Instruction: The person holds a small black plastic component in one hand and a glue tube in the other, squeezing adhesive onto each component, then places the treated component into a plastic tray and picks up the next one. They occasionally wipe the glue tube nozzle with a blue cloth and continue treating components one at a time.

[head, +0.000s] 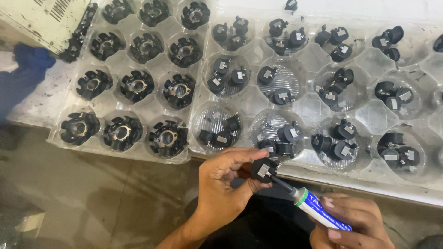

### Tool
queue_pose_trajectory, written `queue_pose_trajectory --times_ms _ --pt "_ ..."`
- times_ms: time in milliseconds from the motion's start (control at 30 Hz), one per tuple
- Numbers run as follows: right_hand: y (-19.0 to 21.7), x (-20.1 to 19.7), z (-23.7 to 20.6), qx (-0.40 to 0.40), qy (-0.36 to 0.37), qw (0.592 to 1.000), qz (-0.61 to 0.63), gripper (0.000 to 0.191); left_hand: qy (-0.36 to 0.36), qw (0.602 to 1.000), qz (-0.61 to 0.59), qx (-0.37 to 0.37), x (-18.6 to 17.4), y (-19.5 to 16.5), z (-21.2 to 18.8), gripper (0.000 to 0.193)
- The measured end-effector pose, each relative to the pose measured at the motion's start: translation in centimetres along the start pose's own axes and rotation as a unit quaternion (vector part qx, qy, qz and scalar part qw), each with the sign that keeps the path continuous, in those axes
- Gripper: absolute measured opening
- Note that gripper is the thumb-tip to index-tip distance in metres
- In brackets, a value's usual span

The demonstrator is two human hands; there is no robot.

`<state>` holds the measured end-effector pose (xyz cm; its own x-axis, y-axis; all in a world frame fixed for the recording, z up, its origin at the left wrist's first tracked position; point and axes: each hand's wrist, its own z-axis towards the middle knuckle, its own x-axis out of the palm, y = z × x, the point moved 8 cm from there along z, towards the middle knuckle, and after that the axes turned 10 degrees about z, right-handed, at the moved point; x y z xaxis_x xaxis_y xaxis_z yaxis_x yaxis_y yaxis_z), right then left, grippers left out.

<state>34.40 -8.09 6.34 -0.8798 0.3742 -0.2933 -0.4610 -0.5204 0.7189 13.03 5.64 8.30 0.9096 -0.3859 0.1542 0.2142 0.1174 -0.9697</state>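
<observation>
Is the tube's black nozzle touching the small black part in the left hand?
Touching: the head view shows the tube nozzle tip meeting the small black part pinched by the left hand.

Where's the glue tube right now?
In the head view the glue tube sits at lower right, held in the right hand. Its black nozzle touches the small black part pinched in the left hand, just below the clear tray.
</observation>
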Motion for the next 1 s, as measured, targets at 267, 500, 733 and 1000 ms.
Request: queue_pose_trajectory --times_ms 267,500,733,1000 --pt "1.2 0.6 -0.8 -0.062 0.033 0.997 -0.01 0.04 0.01 1.0 -0.004 -0.026 0.0 0.4 -1.6 0.049" --pt "1.3 0.7 -0.3 -0.008 0.055 0.998 -0.011 0.035 0.033 0.998 -0.025 -0.04 -0.7 0.5 -1.4 0.05" --pt "1.2 1.3 -0.3 0.001 0.056 0.998 -0.033 0.036 0.029 0.997 -0.04 -0.054 -1.4 0.9 -0.9 0.051" --pt "0.5 1.5 -0.5 -0.039 0.036 0.998 -0.031 0.041 0.021 0.998 -0.041 -0.051 -2.0 1.0 -0.6 0.05"
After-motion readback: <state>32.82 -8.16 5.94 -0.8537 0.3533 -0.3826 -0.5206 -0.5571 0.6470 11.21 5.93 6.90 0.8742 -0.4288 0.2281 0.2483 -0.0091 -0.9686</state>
